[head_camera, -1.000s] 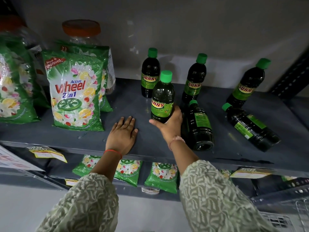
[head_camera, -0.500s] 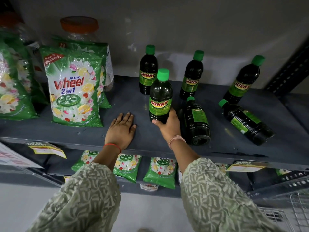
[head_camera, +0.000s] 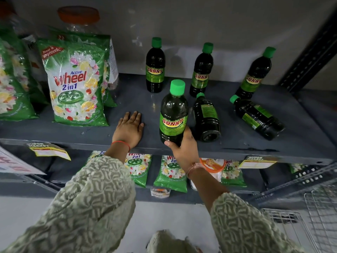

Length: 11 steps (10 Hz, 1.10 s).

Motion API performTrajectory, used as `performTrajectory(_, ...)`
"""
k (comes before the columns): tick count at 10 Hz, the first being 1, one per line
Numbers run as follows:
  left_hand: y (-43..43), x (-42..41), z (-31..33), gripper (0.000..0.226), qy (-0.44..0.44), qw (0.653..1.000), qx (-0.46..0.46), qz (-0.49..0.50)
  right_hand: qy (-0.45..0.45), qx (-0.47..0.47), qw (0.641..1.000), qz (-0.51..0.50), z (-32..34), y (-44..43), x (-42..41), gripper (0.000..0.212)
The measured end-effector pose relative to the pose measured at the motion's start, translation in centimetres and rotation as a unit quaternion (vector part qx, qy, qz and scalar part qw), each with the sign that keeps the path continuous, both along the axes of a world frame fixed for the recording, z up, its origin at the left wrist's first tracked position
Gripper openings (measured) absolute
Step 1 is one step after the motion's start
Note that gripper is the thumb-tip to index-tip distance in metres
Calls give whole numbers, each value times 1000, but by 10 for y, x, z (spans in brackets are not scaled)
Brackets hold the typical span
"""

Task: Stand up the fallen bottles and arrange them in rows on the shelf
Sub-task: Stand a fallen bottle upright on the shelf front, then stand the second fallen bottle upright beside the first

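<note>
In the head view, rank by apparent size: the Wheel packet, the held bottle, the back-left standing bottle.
1. Wheel packet
2. Held bottle, in the right hand
3. Back-left bottle

The bottles look identical; the held one is just nearer the camera.

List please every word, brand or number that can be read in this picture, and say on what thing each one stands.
"SUNNY": label of the held bottle in the right hand, and of three upright bottles behind.
"Active Wheel 2 in 1": big detergent pack.
"New & Improved": red banner on that pack.
"2 in 1": small packs on the lower shelf.
"SUPER MARKET": shelf-edge tags.
Fine print on the labels, packs and tags: too small to read.
</note>
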State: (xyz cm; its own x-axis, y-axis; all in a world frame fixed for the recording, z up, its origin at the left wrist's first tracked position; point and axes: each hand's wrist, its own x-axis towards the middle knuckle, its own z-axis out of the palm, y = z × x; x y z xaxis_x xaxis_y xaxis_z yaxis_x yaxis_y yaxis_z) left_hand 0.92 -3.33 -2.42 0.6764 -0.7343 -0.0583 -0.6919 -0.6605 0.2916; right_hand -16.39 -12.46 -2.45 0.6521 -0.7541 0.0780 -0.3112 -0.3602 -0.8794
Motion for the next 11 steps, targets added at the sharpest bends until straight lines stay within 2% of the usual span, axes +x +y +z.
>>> performTrajectory(1, 0, -1, 0, 52, -1, 1000, 2, -1, 9, 2, 1000, 2, 1, 4, -4, 65)
performTrajectory(3, -3, 0, 4, 52, 10, 1000, 5, -4, 5, 28, 1000, -6, 12, 27, -30, 84)
performTrajectory(4, -8, -6, 3, 51, 10, 1000, -3, -19, -71, -77, 989, -102, 42, 19, -52, 65)
performTrajectory(5, -15, -18, 2, 51, -2, 1000, -1, -13, 90, -98, 973, -186, 79, -53, -31, 88)
performTrajectory(6, -19, -22, 3, 52, -1, 1000, -2, 6, 295, 61, 947, -110, 83, -100, -4, 112)
performTrajectory(7, -18, -21, 1, 52, -4, 1000, 3, 10, 274, 72, 953, -112, 61, -105, 4, 95)
performTrajectory(8, -18, -21, -1, 52, -14, 1000, 5, 12, 154, -12, 976, -154, 48, -107, 5, 82)
performTrajectory(9, -19, -22, -1, 52, -16, 1000, 10, 13, 1, -111, 981, -160, 45, -106, 1, 82)
performTrajectory(10, -18, -20, -2, 53, -20, 1000, 18, 7, -54, -92, 984, -140, 35, -108, 3, 94)
performTrajectory(11, -17, -20, -2, 54, -26, 999, 28, 4, -76, -70, 985, -138, 22, -112, 4, 97)
